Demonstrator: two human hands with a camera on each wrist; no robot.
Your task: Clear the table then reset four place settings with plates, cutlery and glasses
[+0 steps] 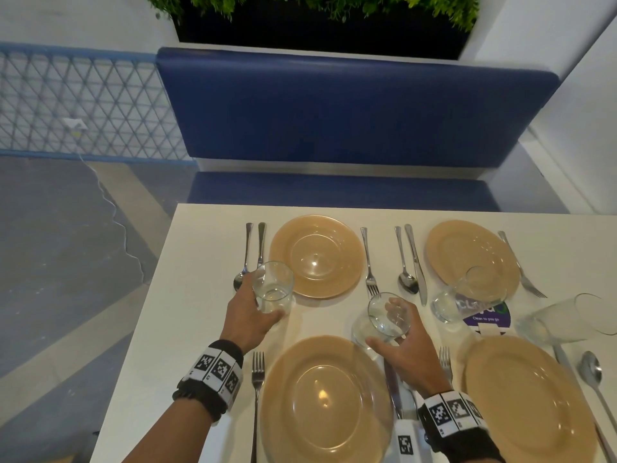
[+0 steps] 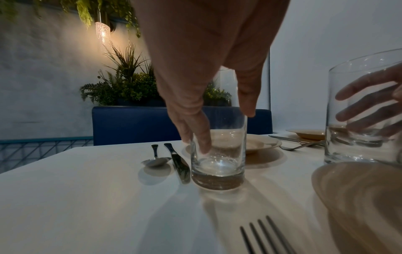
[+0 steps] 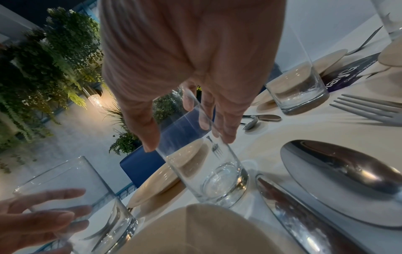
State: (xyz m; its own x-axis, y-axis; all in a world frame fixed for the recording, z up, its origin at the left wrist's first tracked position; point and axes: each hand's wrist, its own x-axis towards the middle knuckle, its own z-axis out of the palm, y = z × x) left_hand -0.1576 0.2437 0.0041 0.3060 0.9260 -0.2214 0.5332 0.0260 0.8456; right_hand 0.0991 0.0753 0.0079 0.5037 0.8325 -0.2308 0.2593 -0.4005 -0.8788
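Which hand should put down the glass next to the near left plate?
Probably the right hand: it grips the glass beside that plate. The left hand holds another glass farther away.

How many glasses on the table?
4: one in the left hand by the far-left plate, one in the right hand mid-table, two at right.

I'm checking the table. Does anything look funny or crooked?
Mostly tidy. The right hand holds a glass tilted, not yet set down. A purple sticker sits on the table between the right-side plates.
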